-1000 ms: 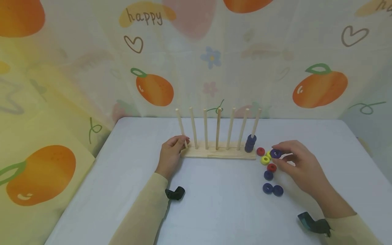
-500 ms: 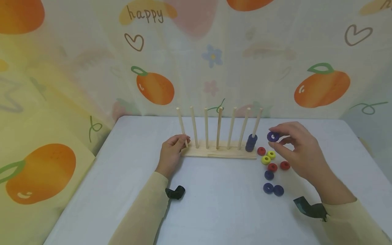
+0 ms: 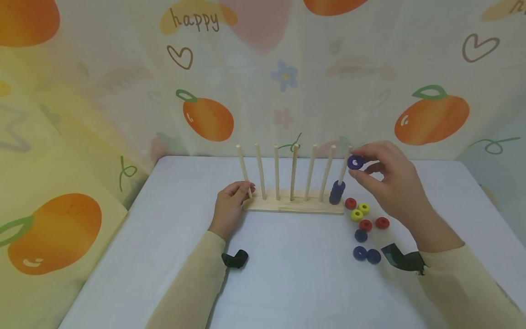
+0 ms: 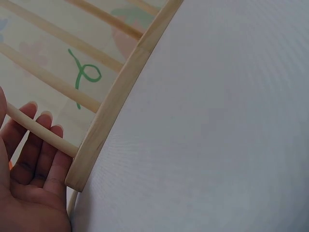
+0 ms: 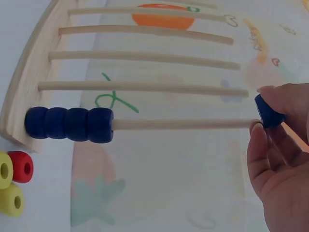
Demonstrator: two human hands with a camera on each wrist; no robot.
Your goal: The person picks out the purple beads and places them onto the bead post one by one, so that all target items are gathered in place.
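Observation:
My right hand (image 3: 386, 183) pinches a dark blue bead (image 5: 269, 114) between thumb and fingers. The bead is at the upper end of the rightmost peg (image 5: 183, 124), overlapping the tip in the right wrist view. Lower on that peg, several blue beads (image 5: 79, 124) are stacked against the wooden base (image 3: 302, 208). My left hand (image 3: 231, 203) grips the leftmost peg (image 4: 46, 133) close to the base, fingers behind it and thumb partly out of the left wrist view. The pegs between (image 3: 293, 173) carry no beads.
Right of the base, loose beads lie on the white table (image 3: 287, 274): red ones (image 3: 350, 203), yellow ones (image 3: 356, 215) and dark blue ones (image 3: 373, 256). A patterned cloth (image 3: 246, 91) hangs behind the table.
My right hand has lifted the blue bead from beside the loose beads, up and leftward to the rightmost peg's top. A red bead it had covered now shows. The left hand stays put.

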